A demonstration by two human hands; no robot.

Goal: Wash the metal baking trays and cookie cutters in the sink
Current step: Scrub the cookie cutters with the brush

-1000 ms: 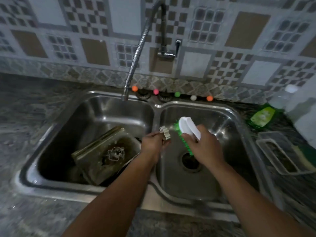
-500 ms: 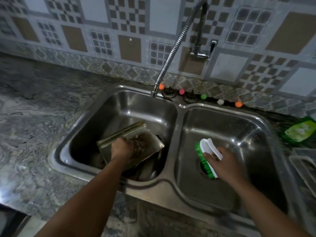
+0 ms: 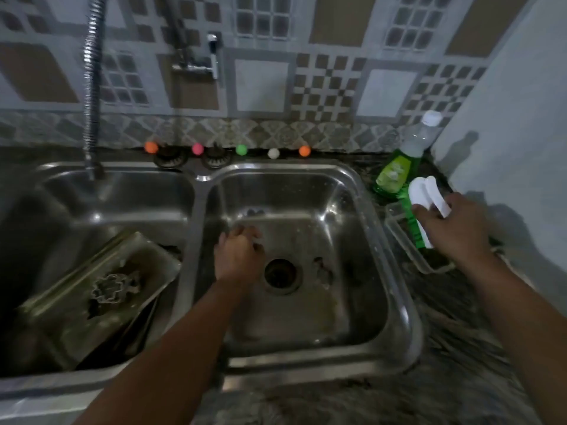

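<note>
Your left basin [image 3: 76,204] is mostly blocked: tilted baking trays [image 3: 92,302] fill its near half, a cookie cutter [image 3: 112,286] lies on the top one, and the spring faucet hose [image 3: 91,87] hangs over its far edge. Your right basin [image 3: 352,240] gives more room; your left hand [image 3: 239,259] sits just left of the drain [image 3: 280,273]. On the surface [image 3: 445,348] to your right, the dish soap bottle [image 3: 399,167] and clear plastic tray [image 3: 408,240] crowd the corner, where your right hand [image 3: 454,225] holds the scrub brush [image 3: 426,204].

baking tray [image 3: 92,299] in sink's [image 3: 196,179] left basin, cookie cutter [image 3: 112,288] on it | left hand [image 3: 239,259] in right basin | right hand [image 3: 451,225], brush [image 3: 425,204] over worktop [image 3: 460,348] right of sink | bottle [image 3: 399,167] behind brush
</note>
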